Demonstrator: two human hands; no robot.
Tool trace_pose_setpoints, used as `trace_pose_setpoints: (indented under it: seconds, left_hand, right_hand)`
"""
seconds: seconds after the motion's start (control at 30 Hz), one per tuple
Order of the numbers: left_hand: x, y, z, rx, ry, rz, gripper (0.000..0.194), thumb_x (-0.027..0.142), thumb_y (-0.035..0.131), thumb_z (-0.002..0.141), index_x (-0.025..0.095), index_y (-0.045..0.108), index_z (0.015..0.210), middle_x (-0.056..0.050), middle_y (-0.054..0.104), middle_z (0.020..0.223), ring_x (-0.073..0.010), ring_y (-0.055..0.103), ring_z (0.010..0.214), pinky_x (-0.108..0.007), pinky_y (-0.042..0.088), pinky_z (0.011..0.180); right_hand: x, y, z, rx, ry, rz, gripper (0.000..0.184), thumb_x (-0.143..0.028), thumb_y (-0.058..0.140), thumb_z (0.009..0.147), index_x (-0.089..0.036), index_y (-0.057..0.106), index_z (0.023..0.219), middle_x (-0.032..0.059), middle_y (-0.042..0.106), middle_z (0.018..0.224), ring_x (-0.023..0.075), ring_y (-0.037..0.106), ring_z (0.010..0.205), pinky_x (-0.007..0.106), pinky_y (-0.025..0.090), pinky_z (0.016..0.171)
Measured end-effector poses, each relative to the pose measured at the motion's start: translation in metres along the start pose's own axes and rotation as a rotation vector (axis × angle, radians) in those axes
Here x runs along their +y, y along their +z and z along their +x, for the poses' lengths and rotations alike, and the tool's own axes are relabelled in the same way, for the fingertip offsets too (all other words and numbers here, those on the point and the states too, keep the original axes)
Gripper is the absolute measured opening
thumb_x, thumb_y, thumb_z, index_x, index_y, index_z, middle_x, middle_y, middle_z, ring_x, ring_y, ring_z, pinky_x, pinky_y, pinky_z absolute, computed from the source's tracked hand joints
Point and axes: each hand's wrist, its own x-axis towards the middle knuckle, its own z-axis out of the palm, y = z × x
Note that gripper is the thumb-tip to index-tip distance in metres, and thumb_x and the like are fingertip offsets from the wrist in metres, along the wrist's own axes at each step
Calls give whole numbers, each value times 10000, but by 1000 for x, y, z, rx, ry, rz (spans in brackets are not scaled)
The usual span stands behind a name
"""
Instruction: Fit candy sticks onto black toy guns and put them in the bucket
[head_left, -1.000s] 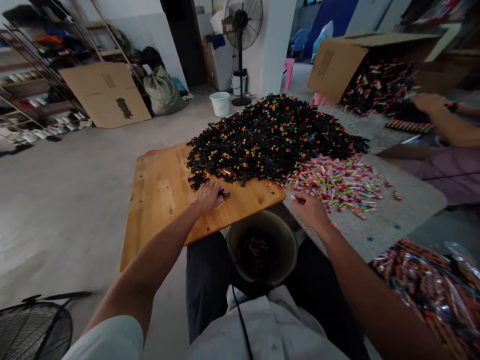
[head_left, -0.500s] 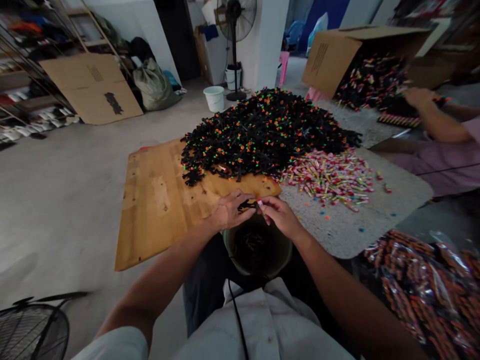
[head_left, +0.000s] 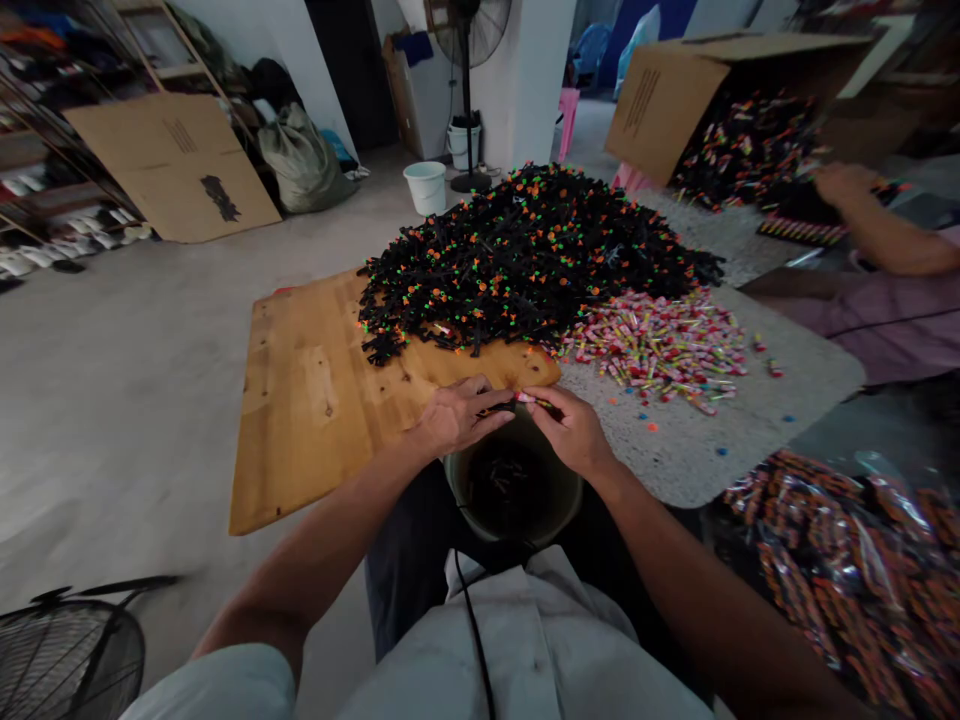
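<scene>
My left hand (head_left: 459, 415) is closed on a small black plastic piece (head_left: 498, 407), mostly covered by the fingers. Between the fingertips of my right hand (head_left: 568, 428) is a small pink-and-white tube (head_left: 527, 398). Its end meets the black piece; whether it is inserted I cannot tell. Both hands are over the rim of a bucket (head_left: 459, 500) between my knees, with dark pieces at its bottom. Beyond them rises a heap of black plastic pieces (head_left: 517, 260) with orange and green tips. To its right lies a pile of pink, red and yellow tubes (head_left: 660, 345).
The heap rests on a wooden board (head_left: 300, 420) and a speckled tabletop (head_left: 675, 450). A co-worker's hand (head_left: 847, 185) is by a tipped cardboard box (head_left: 660, 110). Plastic-bagged goods (head_left: 847, 570) lie at lower right. A floor fan (head_left: 71, 650) stands at lower left.
My right hand has turned the tube from upright to nearly level and brought it against the black piece in my left hand. The view has shifted slightly.
</scene>
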Motion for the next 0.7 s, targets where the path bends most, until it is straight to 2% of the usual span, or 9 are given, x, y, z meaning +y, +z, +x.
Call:
trace_pose_setpoints:
  seconds: [0.13,0.23,0.33,0.43,0.53,0.6,0.63,0.67,0.7]
  left_hand:
    - [3,-4,1,-20,1,-8,430,537,521,1077,264,731,1334,-66,685,1019,-159,669,827,-280,543,758]
    - [5,-6,1,-47,-9,1,433,535,507,1080,272,731,1341,-67,677,1000,-172,670,842,-291,546,760]
    - [11,-6,2,-71,-47,5,435,520,517,1076,271,716,1372,-76,676,1003,-196,682,888,-313,561,786]
    - [19,-4,1,-93,-112,-4,464,507,530,1067,265,672,1438,-95,704,1052,-227,705,963,-346,578,848]
    - [19,-2,-3,-252,-141,-113,509,546,558,1045,270,652,1463,-89,758,1141,-241,732,1036,-363,577,938]
    - [10,0,-5,-415,-167,-221,562,624,600,1000,280,671,1438,-62,788,1141,-243,750,1022,-357,581,941]
    - [3,2,-5,-457,-193,-270,579,653,606,983,282,685,1421,-52,796,1138,-242,756,1011,-351,586,932]
    - [-8,4,-4,-447,-229,-305,577,662,599,981,277,699,1399,-51,799,1147,-241,758,1014,-347,588,932]
    - [-20,7,-2,-393,-267,-323,552,641,582,996,265,711,1378,-59,794,1180,-243,753,1045,-348,585,953]
  right_hand:
    - [1,-1,-1,-19,-89,-39,255,-329,626,1020,-257,815,1175,75,808,1137,231,743,1056,379,580,977]
    - [0,-4,-3,-67,-91,-11,249,-337,644,1007,-257,828,1153,75,811,1106,234,746,1033,379,579,967]
    - [0,-6,-5,-138,69,107,278,-392,692,972,-233,834,1150,74,813,1018,205,737,828,330,593,780]
    - [2,-11,-7,-218,252,221,369,-452,716,946,-202,821,1197,49,794,862,146,633,587,280,524,588]
    - [8,-17,-8,-400,317,196,375,-469,712,940,-192,826,1164,39,777,815,144,644,603,265,517,599]
    - [17,-21,-7,-597,351,197,382,-473,724,925,-200,819,1174,44,789,872,160,687,676,265,538,632]
    - [25,-23,-6,-660,373,201,402,-474,730,917,-206,806,1206,47,796,909,168,701,706,269,548,646]
    - [34,-26,-4,-672,396,192,421,-471,725,918,-207,791,1239,51,799,938,174,709,723,277,557,659]
    - [44,-29,0,-625,414,151,422,-461,702,931,-204,779,1257,56,800,954,178,710,727,289,565,675]
